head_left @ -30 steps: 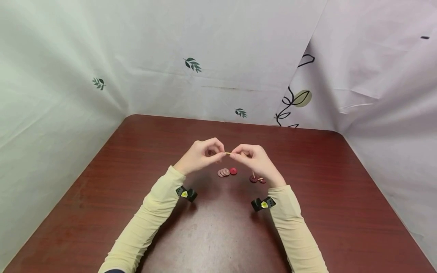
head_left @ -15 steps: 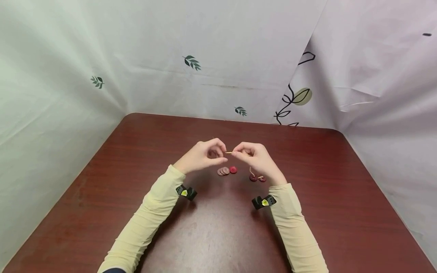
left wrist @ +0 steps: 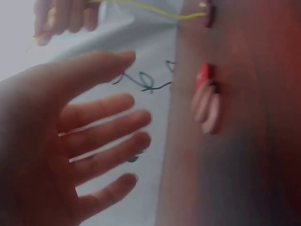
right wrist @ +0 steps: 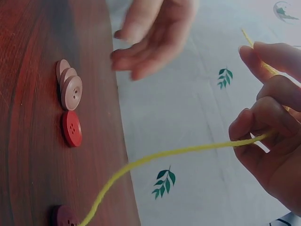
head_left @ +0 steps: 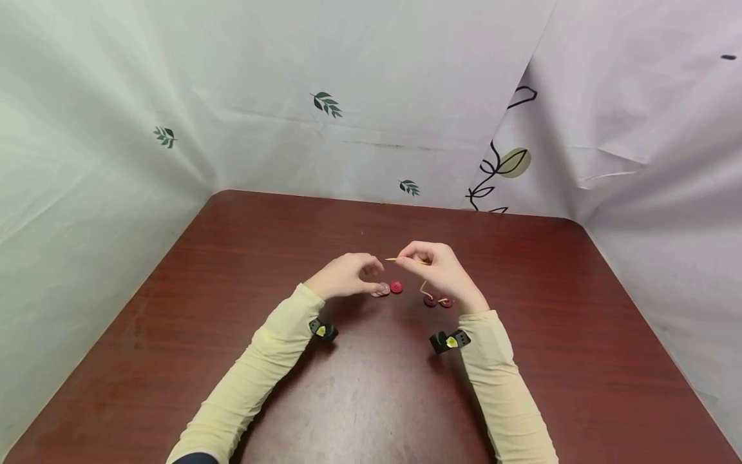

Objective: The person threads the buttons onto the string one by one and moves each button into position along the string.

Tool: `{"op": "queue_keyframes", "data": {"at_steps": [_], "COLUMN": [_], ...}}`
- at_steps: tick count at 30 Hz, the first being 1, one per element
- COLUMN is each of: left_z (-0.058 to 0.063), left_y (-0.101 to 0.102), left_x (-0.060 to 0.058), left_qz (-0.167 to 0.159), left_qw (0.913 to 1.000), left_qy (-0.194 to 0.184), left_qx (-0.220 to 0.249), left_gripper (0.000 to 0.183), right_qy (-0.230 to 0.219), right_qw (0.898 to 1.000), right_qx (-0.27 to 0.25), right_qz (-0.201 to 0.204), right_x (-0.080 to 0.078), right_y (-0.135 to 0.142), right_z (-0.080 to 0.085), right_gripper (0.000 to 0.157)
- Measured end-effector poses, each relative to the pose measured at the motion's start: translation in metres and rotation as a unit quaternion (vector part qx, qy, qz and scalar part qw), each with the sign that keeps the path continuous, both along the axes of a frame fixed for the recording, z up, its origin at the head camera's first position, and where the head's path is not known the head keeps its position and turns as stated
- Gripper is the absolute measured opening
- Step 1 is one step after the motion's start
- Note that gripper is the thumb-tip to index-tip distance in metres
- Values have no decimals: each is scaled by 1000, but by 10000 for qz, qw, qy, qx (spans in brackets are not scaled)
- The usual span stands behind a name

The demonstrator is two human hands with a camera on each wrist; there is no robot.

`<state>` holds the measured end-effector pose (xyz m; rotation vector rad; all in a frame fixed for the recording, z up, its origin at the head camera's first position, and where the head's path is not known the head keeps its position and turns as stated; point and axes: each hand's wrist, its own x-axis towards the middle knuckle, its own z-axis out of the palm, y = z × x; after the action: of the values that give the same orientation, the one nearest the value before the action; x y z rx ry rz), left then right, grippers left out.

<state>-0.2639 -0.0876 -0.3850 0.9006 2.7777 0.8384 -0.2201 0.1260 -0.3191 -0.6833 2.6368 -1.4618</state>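
My right hand (head_left: 431, 265) pinches a yellow string (right wrist: 178, 151) between thumb and forefinger, its short tip sticking out to the left. From that hand the string hangs down to dark red buttons (head_left: 430, 301) on the table, where it passes through them. My left hand (left wrist: 89, 136) holds nothing; its fingers are spread and slightly bent, above and just left of several loose buttons. Those are overlapping pale pink buttons (right wrist: 72, 92) and one bright red button (right wrist: 72, 128) beside them. In the head view the left thumb partly covers the pink ones.
The buttons lie on a reddish-brown wooden table (head_left: 359, 386). White cloth (head_left: 261, 116) with leaf prints hangs behind the table and along its sides. Each sleeved wrist carries a small black camera (head_left: 449, 341).
My left hand has let go of the string tip and moved down toward the pink buttons. The right hand stays nearly in place, still pinching the string.
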Motion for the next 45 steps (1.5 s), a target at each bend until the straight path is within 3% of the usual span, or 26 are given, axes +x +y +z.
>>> {"op": "queue_keyframes", "data": {"at_steps": [7,15,21,29,35,45], "left_z": [-16,-26,-29,-28,-23,-13], "left_y": [13,18,19,21,19,13], "left_x": [3,6,7,7,6,0], "left_qz": [191,222,339,230,253,216], "left_qw": [9967,9960,9954,9949,9946,9982], "left_qy": [463,578,613,646,638,550], "left_qx": [-635,-645,-661,-734,-780,-127], "left_gripper": [40,41,34,16,14,23], "right_qy": [156,186,214,294,395,380], "right_qw": [9997,9991,9984,9984,9977,9976], "right_qx": [211,379,514,463,519,571], "right_qz": [26,58,24,131,171,124], "right_x": [0,0,-18,-24,-23,-25], "right_y": [3,4,9,12,14,16], "right_z": [2,2,-21,-32,-33,-32], "right_gripper": [11,10,11,10,8,9]}}
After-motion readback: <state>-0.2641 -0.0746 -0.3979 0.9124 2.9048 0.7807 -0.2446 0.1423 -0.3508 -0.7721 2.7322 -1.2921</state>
